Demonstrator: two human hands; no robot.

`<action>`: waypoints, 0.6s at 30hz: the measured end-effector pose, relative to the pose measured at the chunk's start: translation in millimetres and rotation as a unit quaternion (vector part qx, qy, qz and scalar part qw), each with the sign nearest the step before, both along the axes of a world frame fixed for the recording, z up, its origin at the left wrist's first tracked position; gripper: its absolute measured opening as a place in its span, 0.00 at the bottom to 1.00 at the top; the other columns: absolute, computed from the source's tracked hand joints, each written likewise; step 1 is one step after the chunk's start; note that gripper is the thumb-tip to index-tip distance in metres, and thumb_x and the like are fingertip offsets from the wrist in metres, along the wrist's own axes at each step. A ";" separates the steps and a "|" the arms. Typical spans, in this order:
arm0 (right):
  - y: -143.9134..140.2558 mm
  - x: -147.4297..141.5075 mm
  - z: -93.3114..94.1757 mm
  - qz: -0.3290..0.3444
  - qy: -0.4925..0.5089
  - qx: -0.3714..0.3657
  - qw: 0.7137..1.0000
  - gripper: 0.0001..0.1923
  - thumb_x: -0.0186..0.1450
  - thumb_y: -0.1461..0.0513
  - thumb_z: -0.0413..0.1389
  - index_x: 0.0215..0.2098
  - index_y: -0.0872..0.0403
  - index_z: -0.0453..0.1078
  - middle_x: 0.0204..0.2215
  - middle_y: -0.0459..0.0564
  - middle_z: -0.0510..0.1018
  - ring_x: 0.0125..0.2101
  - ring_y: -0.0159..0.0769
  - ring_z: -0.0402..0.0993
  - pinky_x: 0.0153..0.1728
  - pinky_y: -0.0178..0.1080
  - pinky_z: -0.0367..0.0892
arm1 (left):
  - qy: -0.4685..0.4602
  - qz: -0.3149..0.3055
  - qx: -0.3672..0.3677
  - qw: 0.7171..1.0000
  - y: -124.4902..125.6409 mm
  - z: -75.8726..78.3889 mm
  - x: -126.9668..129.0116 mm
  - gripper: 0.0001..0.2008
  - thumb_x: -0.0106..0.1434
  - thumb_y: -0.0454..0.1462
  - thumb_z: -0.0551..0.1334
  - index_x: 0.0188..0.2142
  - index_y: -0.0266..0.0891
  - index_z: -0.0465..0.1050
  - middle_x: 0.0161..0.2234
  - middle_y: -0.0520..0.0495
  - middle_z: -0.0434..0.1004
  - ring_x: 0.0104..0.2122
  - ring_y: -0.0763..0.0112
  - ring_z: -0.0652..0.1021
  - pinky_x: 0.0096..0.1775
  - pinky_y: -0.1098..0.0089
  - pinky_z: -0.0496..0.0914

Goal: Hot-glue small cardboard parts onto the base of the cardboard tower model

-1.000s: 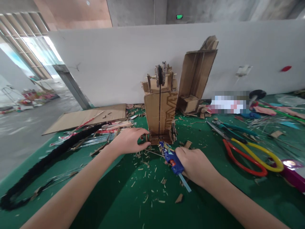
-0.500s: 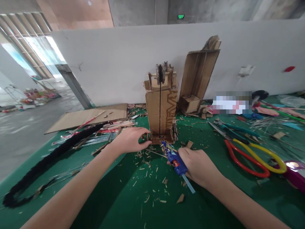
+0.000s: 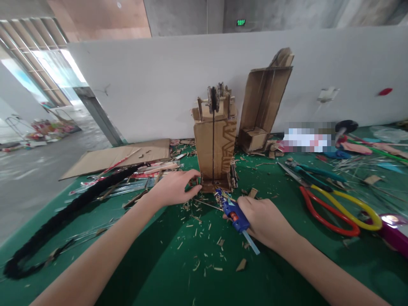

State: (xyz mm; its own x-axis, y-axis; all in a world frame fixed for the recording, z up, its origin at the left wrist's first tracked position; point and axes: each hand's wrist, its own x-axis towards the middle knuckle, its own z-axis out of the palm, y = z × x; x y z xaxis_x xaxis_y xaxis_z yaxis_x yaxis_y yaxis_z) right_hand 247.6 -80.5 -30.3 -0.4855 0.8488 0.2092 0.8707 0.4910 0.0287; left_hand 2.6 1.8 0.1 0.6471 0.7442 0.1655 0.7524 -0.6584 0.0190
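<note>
Gluing the foot of the cardboard tower (image 3: 214, 144) goes best, I judge, if the nozzle stays low and close against the seam at the base while the other hand keeps the tower from tipping or sliding, since a tall narrow piece like this looks easy to knock off square. The tower stands upright on the green table (image 3: 165, 263) at about 12 o'clock from the hands, with a dark cord running down its front face from a small spool at the top. The left hand (image 3: 174, 188) rests at the tower's lower left corner, at about 9 o'clock from the base, loosely curled with the thumb and fingertips touching the bottom edge; it braces rather than grips. The right hand (image 3: 264, 221) is closed around the blue glue gun (image 3: 234, 214), at about 5 o'clock from the base, nozzle aimed up toward the tower's foot and just beside it, a pale glue stick poking out of the back. Whether the tip touches the cardboard I cannot tell. Cardboard scraps litter the table around both hands. The red and yellow scissors (image 3: 334, 210) lie at 3 o'clock, well apart, and a black braided rope (image 3: 66, 212) stretches away at 9 o'clock.
</note>
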 end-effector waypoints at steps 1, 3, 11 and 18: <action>0.0 0.2 -0.5 0.000 0.000 0.002 1.000 0.03 0.57 0.64 0.50 0.29 0.57 0.61 0.24 0.52 0.72 0.21 0.36 0.66 0.21 0.35 0.43 | -0.002 0.004 -0.006 1.000 -0.3 0.8 0.1 0.20 0.64 0.48 0.47 0.48 0.39 0.63 0.35 0.45 0.76 0.31 0.63 0.76 0.30 0.66 0.67; 0.1 0.4 -1.5 0.000 0.002 0.009 1.000 0.03 0.57 0.63 0.50 0.28 0.57 0.61 0.24 0.51 0.72 0.20 0.35 0.65 0.21 0.35 0.43 | -0.006 0.006 -0.013 1.000 -0.7 1.9 0.4 0.17 0.64 0.46 0.46 0.46 0.40 0.63 0.31 0.47 0.76 0.29 0.65 0.75 0.28 0.68 0.65; 0.4 -2.2 -1.3 -0.007 0.008 0.027 1.000 0.02 0.55 0.66 0.49 0.28 0.56 0.60 0.23 0.51 0.72 0.19 0.35 0.66 0.21 0.36 0.43 | -0.017 -0.012 0.003 1.000 1.0 -2.0 -1.5 0.24 0.60 0.52 0.52 0.48 0.39 0.65 0.42 0.44 0.75 0.38 0.61 0.75 0.37 0.64 0.68; 0.6 -1.0 -2.5 0.013 0.001 0.023 1.000 0.03 0.55 0.64 0.49 0.29 0.57 0.62 0.25 0.52 0.72 0.21 0.36 0.67 0.21 0.36 0.43 | -0.009 -0.027 0.012 1.000 2.2 -2.5 -0.3 0.23 0.63 0.49 0.48 0.47 0.37 0.70 0.46 0.41 0.74 0.41 0.60 0.75 0.43 0.61 0.68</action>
State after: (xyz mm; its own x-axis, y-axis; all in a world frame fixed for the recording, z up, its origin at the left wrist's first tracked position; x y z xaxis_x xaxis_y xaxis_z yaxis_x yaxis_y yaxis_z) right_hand 246.6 -79.9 -32.8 -0.5065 0.8255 0.2491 0.8579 0.5113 0.0502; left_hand 2.2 4.0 -2.5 0.6835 0.7034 0.1950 0.7150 -0.6990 0.0152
